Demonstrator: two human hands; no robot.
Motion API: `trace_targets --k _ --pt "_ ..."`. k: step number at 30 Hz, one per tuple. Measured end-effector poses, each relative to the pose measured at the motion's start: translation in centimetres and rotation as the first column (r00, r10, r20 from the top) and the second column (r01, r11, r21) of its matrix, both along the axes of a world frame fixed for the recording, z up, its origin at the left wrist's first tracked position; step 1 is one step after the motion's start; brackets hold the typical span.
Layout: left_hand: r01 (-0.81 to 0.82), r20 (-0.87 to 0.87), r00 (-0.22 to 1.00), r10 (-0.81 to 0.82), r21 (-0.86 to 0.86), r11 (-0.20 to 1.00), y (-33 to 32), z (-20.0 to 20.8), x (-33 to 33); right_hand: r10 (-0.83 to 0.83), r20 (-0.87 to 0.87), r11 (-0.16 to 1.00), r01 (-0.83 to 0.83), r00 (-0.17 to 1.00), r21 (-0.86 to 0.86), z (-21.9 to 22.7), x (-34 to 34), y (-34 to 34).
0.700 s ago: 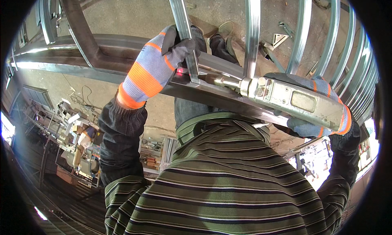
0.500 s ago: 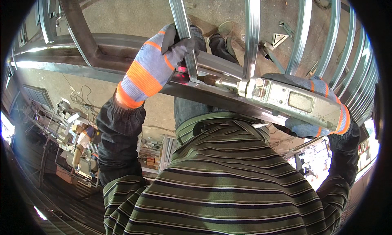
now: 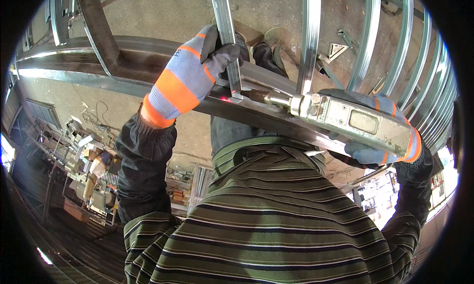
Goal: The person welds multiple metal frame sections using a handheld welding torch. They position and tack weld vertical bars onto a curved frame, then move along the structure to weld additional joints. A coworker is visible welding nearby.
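Observation:
My left hand (image 3: 190, 76), in a blue-grey and orange glove with dark fingers, is closed around an upright shiny metal bar (image 3: 224, 17). The bar's lower end meets a dark metal rail (image 3: 276, 120) in front of my waist. My right hand (image 3: 380, 106), gloved alike, wraps round the silvery body of a laser welding gun (image 3: 340, 116). Its dark nozzle points left at the foot of the bar; whether it touches cannot be told. A small red light glows on the rail beside that foot. My right fingers are partly hidden behind the gun.
Several more shiny bars (image 3: 310, 32) rise from the rail and curve away to the right. A dark frame post (image 3: 94, 27) stands at the left. On the floor lie a triangular metal piece (image 3: 337, 51) and scraps. Cluttered equipment (image 3: 91, 170) fills the lower left.
The red light has shifted from left of the bar closer to its foot. Both hands keep their grips, and the gun has barely moved. The view has shifted slightly.

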State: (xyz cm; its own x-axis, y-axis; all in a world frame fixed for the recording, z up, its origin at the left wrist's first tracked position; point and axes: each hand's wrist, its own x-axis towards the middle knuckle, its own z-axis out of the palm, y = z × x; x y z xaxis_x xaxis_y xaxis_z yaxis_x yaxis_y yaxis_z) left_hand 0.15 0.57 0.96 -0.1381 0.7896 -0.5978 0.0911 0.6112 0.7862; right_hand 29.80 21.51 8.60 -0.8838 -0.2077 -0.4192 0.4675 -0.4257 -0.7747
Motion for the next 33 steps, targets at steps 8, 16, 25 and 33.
trace_targets --k 8,16,25,33 --pt "0.038 0.009 0.999 -0.039 0.082 0.996 0.1 0.7 0.0 -0.022 -0.067 0.999 0.025 0.997 0.042 -0.3 0.4 -0.7" --pt "0.042 0.031 0.999 -0.044 0.082 0.996 0.1 0.3 -0.1 -0.073 -0.044 0.996 0.075 0.996 0.056 -0.1 0.4 -1.6" --pt "-0.019 0.094 0.995 0.016 0.038 0.999 -0.1 0.2 0.0 -0.005 -0.029 1.000 0.005 1.000 -0.006 -0.2 -0.2 -1.3" --pt "0.099 0.137 0.987 -0.088 -0.076 0.992 -0.2 0.2 -0.8 -0.078 0.040 0.990 0.082 0.996 -0.115 -0.6 -0.2 -1.6"
